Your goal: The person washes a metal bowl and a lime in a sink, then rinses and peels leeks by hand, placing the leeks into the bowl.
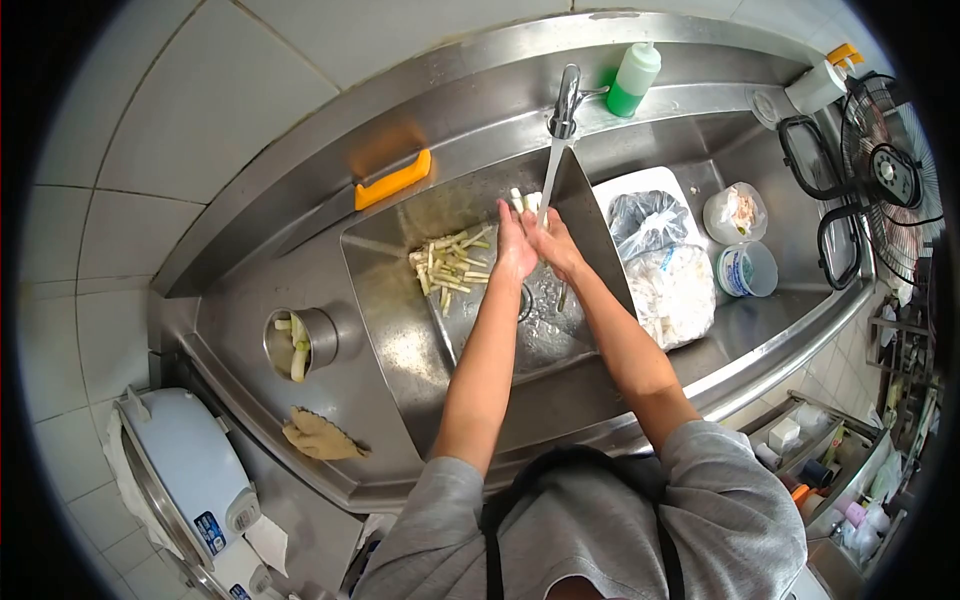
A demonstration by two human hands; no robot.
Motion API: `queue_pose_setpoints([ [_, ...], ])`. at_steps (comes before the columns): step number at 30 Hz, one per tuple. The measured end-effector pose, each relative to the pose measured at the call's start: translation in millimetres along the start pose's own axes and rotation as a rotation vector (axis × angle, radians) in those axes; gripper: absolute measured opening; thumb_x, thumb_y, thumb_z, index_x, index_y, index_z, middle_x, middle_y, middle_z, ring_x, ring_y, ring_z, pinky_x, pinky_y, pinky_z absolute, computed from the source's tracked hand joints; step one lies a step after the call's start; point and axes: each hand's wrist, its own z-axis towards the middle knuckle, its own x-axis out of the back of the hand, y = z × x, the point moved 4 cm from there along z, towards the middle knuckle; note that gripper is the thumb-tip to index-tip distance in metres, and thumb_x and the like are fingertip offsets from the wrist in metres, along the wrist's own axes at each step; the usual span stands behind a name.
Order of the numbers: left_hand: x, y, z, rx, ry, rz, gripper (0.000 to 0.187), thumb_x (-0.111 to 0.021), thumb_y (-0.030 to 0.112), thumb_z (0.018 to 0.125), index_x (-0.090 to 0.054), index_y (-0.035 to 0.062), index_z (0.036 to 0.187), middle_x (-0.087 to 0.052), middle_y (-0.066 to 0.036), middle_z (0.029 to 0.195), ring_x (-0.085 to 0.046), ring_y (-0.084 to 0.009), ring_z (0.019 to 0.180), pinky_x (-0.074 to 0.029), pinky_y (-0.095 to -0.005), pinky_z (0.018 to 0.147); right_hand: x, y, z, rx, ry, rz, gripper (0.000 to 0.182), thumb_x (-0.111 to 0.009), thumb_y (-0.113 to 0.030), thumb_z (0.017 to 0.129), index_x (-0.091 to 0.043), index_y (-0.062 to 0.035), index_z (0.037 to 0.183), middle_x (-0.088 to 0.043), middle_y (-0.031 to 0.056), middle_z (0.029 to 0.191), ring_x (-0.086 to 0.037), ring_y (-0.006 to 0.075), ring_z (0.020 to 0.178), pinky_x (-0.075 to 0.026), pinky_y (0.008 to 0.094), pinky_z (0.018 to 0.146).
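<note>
Both of my hands are together over the sink basin [400, 300], in the water running from the faucet [566, 100]. My left hand [513, 243] and my right hand [552, 243] are cupped side by side around a few short, pale cut stalks [517, 199], whose white ends show at the fingertips. Part of what lies between the palms is hidden. To the left of my hands, a loose pile of pale green cut stalks [452, 262] lies in the basin. Water splashes around the drain [525, 302] below my wrists.
On the left ledge are a metal container [318, 337] with stalks and a tan glove-like cloth [322, 436]. An orange handle [393, 181] lies behind the basin, near a green soap bottle [634, 80]. Right: a white tray [606, 190] with bags, plastic tubs [746, 270] and a fan [888, 172].
</note>
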Motion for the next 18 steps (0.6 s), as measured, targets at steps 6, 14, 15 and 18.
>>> queue_pose_setpoints([
  [6, 17, 8, 11, -0.186, 0.059, 0.327, 0.045, -0.036, 0.04, 0.086, -0.048, 0.0001, 0.102, -0.053, -0.01, 0.099, -0.048, -0.0188, 0.095, -0.036, -0.0329, 0.085, 17, -3, -4, -0.156, -0.229, 0.13, 0.036, -0.058, -0.02, 0.076, -0.043, -0.0024, 0.103, -0.055, 0.006, 0.084, -0.051, 0.0101, 0.064, -0.04, 0.019, 0.048],
  [14, 56, 6, -13, 0.076, 0.247, 1.319, 0.027, -0.055, 0.026, 0.077, -0.057, 0.0038, 0.093, -0.059, -0.009, 0.086, -0.055, -0.0159, 0.066, -0.042, -0.0312, 0.058, 19, -12, -9, -0.251, -0.355, 0.233, 0.019, -0.048, -0.017, 0.079, -0.047, -0.0036, 0.093, -0.056, 0.0057, 0.076, -0.045, 0.0079, 0.048, -0.033, 0.0161, 0.032],
  [15, 55, 2, -19, 0.245, 0.245, 1.291, 0.03, -0.051, 0.024, 0.08, -0.052, 0.0047, 0.104, -0.057, -0.007, 0.093, -0.056, -0.0161, 0.075, -0.042, -0.032, 0.062, 16, -11, -9, -0.232, -0.359, 0.18, 0.019, -0.048, -0.017, 0.08, -0.047, -0.0028, 0.092, -0.057, 0.0061, 0.077, -0.046, 0.0081, 0.048, -0.035, 0.0164, 0.033],
  [18, 94, -2, 24, 0.208, 0.102, 1.309, 0.034, -0.047, 0.028, 0.083, -0.047, 0.0066, 0.109, -0.056, -0.007, 0.097, -0.056, -0.0188, 0.076, -0.043, -0.036, 0.064, 14, -11, -11, -0.322, -0.382, 0.25, 0.019, -0.049, -0.016, 0.079, -0.048, -0.0034, 0.093, -0.058, 0.0062, 0.08, -0.048, 0.0086, 0.052, -0.036, 0.0164, 0.035],
])
